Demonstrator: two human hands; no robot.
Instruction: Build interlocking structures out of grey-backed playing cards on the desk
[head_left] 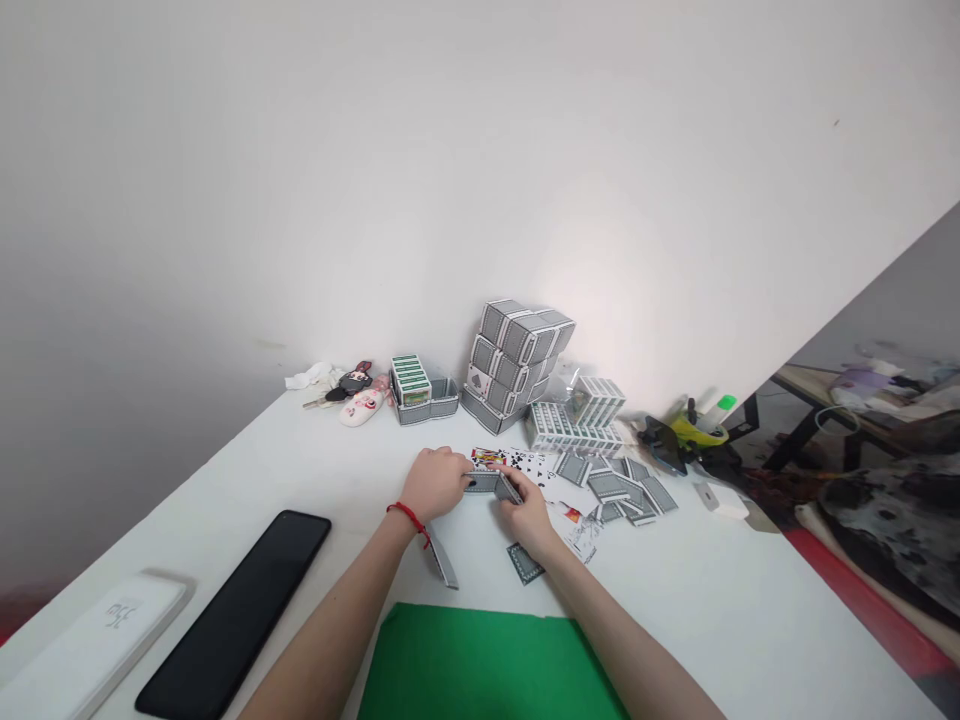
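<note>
Between my hands is a folded strip of playing cards (482, 482), grey patterned backs outward. My left hand (435, 482), with a red cord at the wrist, grips its left end. The fingers of my right hand (527, 515) are closed on its right end, where the strip bends. Below my left wrist a folded card (444, 562) stands on the table, partly hidden. One card (524, 563) lies face down by my right forearm. Face-up cards (536, 468) spread behind my right hand, and several folded grey cards (626, 488) lie in a pile to the right.
Against the wall stands a stack of card-built blocks (517, 365). Left of it, a card tray (444, 402) holds small green-and-white boxes (410, 378). More boxed decks (574, 430) stand right. A phone (240, 610), a white device (105, 640) and a green sheet (487, 660) lie nearer me.
</note>
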